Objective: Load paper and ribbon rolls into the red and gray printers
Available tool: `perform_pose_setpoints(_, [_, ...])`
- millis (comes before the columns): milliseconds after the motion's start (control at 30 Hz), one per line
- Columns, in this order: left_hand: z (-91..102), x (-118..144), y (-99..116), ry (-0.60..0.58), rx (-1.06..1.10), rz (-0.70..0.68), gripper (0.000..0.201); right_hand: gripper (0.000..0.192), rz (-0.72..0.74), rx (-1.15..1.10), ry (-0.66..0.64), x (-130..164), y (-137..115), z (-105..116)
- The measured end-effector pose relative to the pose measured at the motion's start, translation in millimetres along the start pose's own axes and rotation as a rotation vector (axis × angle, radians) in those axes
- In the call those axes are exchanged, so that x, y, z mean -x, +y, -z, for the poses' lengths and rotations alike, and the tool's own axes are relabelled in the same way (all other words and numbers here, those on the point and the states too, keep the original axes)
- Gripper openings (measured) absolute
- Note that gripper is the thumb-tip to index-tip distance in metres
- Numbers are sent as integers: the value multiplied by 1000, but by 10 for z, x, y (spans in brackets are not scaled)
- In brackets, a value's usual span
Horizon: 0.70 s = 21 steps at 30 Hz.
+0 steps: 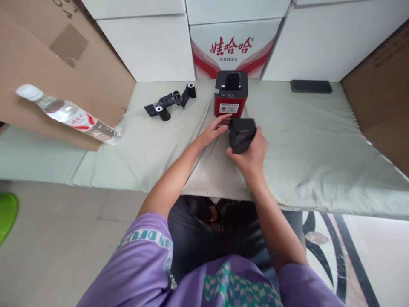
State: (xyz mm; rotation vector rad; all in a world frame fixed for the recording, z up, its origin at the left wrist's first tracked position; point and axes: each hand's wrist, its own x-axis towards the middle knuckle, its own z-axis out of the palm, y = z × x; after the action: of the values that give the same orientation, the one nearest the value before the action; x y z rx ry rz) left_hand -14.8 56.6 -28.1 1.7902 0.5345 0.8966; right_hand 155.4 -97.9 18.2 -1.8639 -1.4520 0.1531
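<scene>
On the pale cloth-covered surface (303,140) right in front of you, your right hand (252,155) has its fingers wrapped around a black part (242,133), gripping it from below so it sits tilted just above the cloth. Your left hand (213,131) is stretched out flat beside it, fingers loose and holding nothing, tips touching the left edge of the black part and just reaching the foot of the red printer (231,94). That printer stands upright just behind both hands, its black top open and a white label on its front.

Off to the left of the printer you've got a few black rolls (172,102) lying loose on the cloth, with a bit of dark film unspooled between them. Further left, a water bottle (68,114) lies tilted against a brown cardboard box (64,72). A phone (311,86) lies flat at the back right, well apart from your hands. Behind the printer sits a white carton (234,47) with red lettering, with plain white boxes on either side.
</scene>
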Motion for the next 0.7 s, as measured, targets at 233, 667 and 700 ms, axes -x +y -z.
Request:
perform_pose_setpoints(233, [-22,4,28,27,9,37,93,114,44,-130,173,-1370,536,33])
perform_pose_setpoints(667, [-74,40,67,161,-34,95,75,111,-80,-211,60,-1879,736,-195])
perform_pose_setpoints(700, [-76,44,47,239,-75,96,70,109,-11,-230,85,-1879,641,-123])
